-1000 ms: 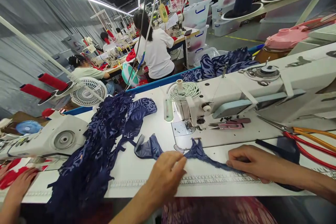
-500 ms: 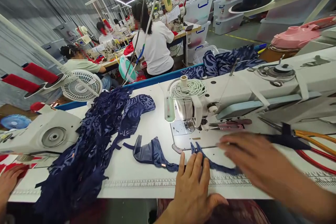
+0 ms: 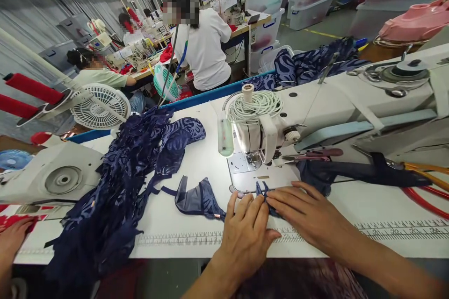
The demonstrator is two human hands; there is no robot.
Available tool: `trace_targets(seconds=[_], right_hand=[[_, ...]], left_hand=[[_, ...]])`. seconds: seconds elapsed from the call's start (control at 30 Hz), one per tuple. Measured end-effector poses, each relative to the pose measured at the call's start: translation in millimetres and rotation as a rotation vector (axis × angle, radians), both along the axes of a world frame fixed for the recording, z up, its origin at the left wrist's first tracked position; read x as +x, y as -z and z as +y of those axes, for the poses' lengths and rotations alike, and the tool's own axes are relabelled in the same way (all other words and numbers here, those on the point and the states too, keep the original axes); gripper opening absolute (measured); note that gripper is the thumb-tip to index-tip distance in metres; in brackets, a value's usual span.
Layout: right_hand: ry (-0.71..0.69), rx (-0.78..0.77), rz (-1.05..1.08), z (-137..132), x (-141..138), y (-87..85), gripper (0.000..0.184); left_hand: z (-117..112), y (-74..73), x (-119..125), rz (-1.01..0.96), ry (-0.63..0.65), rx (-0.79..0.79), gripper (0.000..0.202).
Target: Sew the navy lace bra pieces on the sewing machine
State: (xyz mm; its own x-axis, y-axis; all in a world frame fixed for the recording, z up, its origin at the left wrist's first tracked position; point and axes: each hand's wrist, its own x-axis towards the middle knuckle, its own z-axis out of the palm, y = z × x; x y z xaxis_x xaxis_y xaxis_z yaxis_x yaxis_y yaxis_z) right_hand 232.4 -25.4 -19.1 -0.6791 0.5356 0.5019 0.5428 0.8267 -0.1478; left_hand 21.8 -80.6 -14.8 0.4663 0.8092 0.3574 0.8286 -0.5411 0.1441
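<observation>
A navy bra piece (image 3: pixel 199 198), part sheer mesh and part patterned lace, lies on the white sewing table (image 3: pixel 196 243) with a small pale tag near its middle. Across its right part my left hand (image 3: pixel 245 231) rests flat, fingers stretched out. My right hand (image 3: pixel 308 217) lies beside it, its extended fingertips on the same cloth, close to the left fingers. Two narrow pointed fabric ends (image 3: pixel 261 188) stick up between the hands. Just beyond is the sewing machine's needle area (image 3: pixel 254 161). The cloth under my palms is hidden.
A heap of navy bra pieces (image 3: pixel 119 187) hangs over the table edge at left. Dark mesh cloth (image 3: pixel 315 177) and scissors with orange handles (image 3: pixel 426 173) lie right. Pink snips (image 3: pixel 315 154) sit beside the machine. Another person's hand (image 3: pixel 16 238) is at far left.
My right hand has come left and down onto the cloth beside my left hand, uncovering the dark mesh cloth behind it. My left hand stays on the bra piece. The view has shifted slightly.
</observation>
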Motion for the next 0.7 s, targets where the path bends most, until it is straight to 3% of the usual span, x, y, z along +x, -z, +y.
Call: trace_targets(seconds=[0.27, 0.7], right_hand=[[0.065, -0.003, 0.032, -0.8, -0.1, 8.8, 0.035], [0.059, -0.012, -0.001, -1.0, -0.1, 6.3, 0.045]], left_hand=[[5.7, -0.9, -2.2, 0.07, -0.004, 0.027, 0.047], [4.9, -2.6, 0.0, 0.061, -0.045, -0.022, 0.048]])
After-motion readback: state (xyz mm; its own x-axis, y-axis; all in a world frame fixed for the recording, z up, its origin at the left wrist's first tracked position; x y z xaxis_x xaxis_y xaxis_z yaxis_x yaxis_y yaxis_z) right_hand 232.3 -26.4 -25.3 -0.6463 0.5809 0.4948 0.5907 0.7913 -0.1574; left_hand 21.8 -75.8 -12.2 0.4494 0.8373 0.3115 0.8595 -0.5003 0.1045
